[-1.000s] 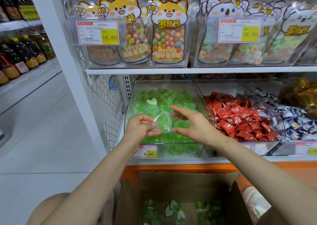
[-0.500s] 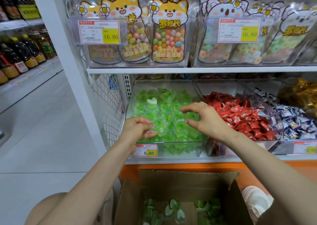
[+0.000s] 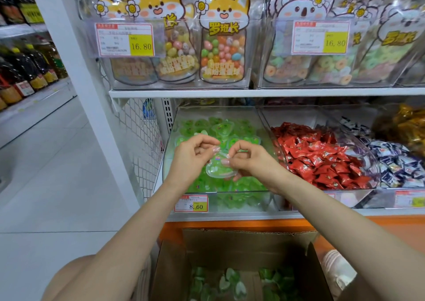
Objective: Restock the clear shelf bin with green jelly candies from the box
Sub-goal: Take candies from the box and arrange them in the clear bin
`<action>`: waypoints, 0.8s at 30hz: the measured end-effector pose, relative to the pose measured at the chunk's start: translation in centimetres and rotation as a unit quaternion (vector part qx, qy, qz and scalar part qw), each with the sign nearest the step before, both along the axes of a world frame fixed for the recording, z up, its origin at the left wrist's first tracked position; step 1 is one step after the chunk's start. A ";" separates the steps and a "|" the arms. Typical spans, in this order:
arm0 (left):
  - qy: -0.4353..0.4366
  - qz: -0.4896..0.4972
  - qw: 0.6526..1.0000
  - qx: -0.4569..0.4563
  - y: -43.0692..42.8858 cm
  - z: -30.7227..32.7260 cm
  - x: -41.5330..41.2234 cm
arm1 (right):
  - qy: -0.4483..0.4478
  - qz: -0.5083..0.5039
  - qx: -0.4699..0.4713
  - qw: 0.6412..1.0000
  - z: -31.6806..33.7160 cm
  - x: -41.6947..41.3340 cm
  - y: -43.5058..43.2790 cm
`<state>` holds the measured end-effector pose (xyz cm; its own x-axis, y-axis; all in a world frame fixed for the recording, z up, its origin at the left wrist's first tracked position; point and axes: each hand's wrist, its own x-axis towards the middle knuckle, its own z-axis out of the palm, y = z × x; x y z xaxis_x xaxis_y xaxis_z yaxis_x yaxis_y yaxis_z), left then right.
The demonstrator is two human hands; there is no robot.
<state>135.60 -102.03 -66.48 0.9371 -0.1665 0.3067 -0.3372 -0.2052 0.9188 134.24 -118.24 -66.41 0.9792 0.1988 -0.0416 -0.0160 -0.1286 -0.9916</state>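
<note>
- L hand + R hand: fingers pinch one green jelly cup over the clear bin.
- Bin looks mostly full; I judge several cups left in near box.

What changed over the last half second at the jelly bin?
The right hand came left from the right side of the clear bin and now pinches the green jelly cup together with the left hand, which barely shifted. Bin, red candies and cardboard box stayed put.
</note>
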 end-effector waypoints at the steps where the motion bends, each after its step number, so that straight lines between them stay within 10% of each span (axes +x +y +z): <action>1: 0.005 0.010 0.999 -0.030 -0.1 0.0 -0.1 | 0.010 -0.004 0.019 1.000 0.1 0.0 -0.1; 8: 0.149 0.040 0.986 -0.069 -0.6 -0.8 -2.0 | 0.066 -0.051 0.161 0.983 0.2 0.7 -0.4; 15: 0.240 -0.004 0.971 -0.009 1.0 -0.3 -0.8 | -0.106 -0.111 -0.112 0.982 0.4 0.5 -1.6; 24: 0.316 -0.045 0.940 0.122 1.0 -1.5 1.8 | -0.117 -0.146 -0.115 0.976 0.8 0.5 -3.8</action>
